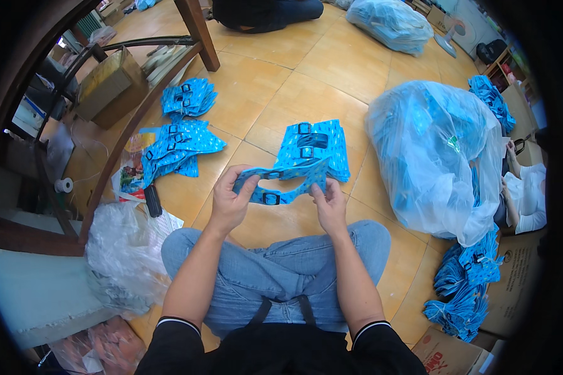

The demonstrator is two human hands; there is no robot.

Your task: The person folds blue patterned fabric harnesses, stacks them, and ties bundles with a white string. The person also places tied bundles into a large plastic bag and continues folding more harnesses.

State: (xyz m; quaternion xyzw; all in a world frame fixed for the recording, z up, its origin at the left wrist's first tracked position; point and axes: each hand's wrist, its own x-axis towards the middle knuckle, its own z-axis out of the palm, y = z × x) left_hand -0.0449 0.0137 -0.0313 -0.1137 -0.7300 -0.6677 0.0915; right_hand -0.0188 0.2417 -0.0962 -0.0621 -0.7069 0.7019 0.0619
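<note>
Plainly, the patterned blue strap (294, 196) curves, its black buckle (271, 198) showing

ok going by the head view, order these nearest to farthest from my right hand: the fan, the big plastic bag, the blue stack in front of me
1. Blue stack: on the floor, just beyond the right hand
2. Big plastic bag: on the floor to the right
3. Fan: farthest, at the upper right

This looks like a workshop. Bundled blue pieces (456, 312) and cartons (516, 287) line the right edge of the tiled floor (331, 69).
</note>
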